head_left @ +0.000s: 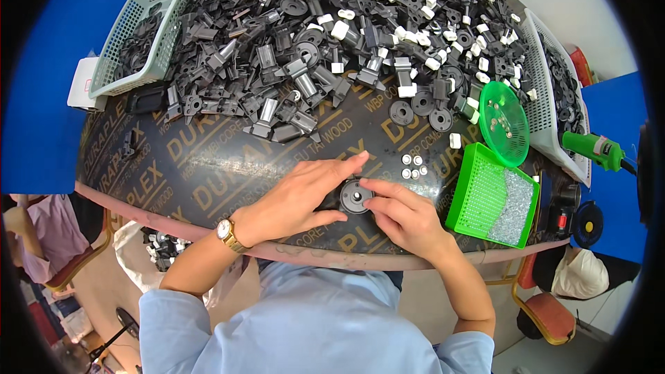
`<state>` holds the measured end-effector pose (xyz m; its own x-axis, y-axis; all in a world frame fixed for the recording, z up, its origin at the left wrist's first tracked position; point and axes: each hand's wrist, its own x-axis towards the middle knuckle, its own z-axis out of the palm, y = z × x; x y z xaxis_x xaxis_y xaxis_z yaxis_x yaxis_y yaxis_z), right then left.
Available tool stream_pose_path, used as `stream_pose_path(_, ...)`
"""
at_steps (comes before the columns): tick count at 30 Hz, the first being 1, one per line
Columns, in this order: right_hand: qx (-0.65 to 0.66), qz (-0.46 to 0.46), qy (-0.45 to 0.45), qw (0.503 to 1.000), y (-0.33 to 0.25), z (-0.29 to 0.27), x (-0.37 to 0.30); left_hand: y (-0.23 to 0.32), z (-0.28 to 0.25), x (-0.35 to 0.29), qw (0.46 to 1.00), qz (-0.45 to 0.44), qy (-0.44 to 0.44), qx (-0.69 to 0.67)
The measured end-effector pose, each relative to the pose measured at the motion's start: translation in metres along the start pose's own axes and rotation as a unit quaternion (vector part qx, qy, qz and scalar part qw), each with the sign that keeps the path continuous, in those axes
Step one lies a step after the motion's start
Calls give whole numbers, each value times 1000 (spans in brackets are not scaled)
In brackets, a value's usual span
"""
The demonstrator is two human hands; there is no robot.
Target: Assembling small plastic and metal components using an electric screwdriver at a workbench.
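Observation:
A round black plastic disc [351, 202] with a hole at its centre lies on the dark table in front of me. My right hand [410, 220] is closed at the disc's right side, fingertips on its rim. On the other side, my left hand [294, 197] has its fingers stretched out and its thumb apart, close around the disc's left edge without gripping it. Whether a left fingertip touches the disc I cannot tell. Several small white round pieces [414, 167] stand in a cluster just beyond my right hand.
A large heap of black plastic parts [277, 48], many with white caps, covers the far table. To the right are a green basket [473, 194] of small metal pieces, a round green sieve [509, 107] and a green power tool [592, 150]. Pale baskets [149, 73] of black parts stand at both sides.

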<state>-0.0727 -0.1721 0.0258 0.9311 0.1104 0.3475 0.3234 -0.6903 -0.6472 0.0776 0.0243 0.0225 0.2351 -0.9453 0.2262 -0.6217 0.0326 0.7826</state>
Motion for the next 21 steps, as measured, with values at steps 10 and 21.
stream_pose_path(10, -34, -18, 34, 999, -1, 12, 6, -1, 2, -2, 1000, -8, -2, -8)
stream_pose_path(21, -16, 14, 2, 1000, -11, 12, 12, -4, 8, -6, 997, -40, 20, -60)
